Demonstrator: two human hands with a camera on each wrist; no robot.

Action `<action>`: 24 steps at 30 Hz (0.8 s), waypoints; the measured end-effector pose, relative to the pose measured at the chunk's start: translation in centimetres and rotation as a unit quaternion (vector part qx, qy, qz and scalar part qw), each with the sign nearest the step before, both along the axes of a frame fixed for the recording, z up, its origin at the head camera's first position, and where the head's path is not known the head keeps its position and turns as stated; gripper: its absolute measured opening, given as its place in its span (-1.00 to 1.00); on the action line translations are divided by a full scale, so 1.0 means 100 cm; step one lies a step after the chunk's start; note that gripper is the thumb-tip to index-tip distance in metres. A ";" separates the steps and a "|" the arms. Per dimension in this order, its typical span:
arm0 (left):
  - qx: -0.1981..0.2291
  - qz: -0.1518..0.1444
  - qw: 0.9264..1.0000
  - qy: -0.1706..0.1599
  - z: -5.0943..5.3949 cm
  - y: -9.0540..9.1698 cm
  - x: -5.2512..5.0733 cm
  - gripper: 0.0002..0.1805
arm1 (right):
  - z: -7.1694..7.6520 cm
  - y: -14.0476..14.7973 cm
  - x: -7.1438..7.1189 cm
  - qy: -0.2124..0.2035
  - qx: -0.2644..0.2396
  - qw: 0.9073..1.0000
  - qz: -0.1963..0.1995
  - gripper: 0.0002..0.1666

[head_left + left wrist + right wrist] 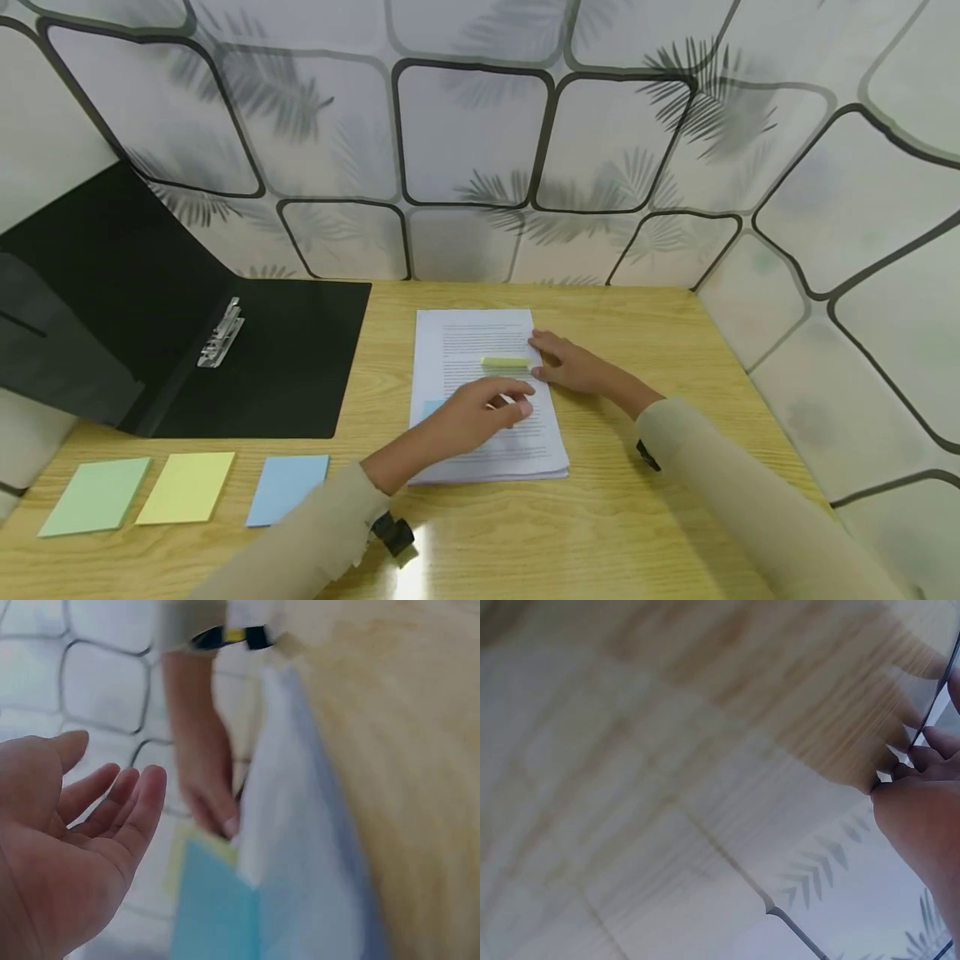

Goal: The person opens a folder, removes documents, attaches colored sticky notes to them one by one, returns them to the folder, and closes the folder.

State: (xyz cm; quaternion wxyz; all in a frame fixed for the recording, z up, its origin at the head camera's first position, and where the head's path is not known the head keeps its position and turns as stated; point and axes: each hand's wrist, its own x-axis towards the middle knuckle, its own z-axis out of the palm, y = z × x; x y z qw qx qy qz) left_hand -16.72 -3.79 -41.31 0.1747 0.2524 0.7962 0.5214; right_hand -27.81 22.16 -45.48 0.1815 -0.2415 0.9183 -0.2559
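Observation:
A stack of printed sheets [510, 446] lies on the table, with a yellow sticky note [505, 362] at its right side and part of a blue note [432, 407] showing lower left. My left hand [474, 414] hovers above the sheets, its fingers loosely bent; the left wrist view shows the palm [82, 877] with nothing in it. At the stack's right edge, my right hand [573, 367] touches the paper beside the yellow note. In the right wrist view, the right hand's fingers [934, 754] meet the paper edge, partly cut off by the frame.
An open black binder [292, 367] with a metal clip [222, 333] lies at the left, its cover leaning against the patterned wall [472, 133]. Green [96, 497], yellow [186, 488] and blue [288, 483] sticky pads sit in front of it.

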 end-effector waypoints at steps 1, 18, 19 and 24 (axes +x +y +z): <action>0.009 0.018 1.000 0.004 0.004 -0.007 -0.003 -0.56 | 0.000 0.000 0.000 -0.001 0.001 1.000 0.002 -0.09; -0.059 0.263 0.961 -0.056 -0.030 -0.095 -0.077 -0.49 | -0.001 0.000 0.002 0.013 0.020 0.999 0.025 -0.15; -0.055 0.264 0.961 -0.057 -0.031 -0.095 -0.078 -0.50 | 0.000 -0.001 0.002 0.013 0.019 0.999 0.024 -0.15; -0.028 0.269 0.960 -0.071 -0.032 -0.092 -0.082 -0.51 | 0.002 -0.002 0.003 0.013 0.019 0.999 0.024 -0.14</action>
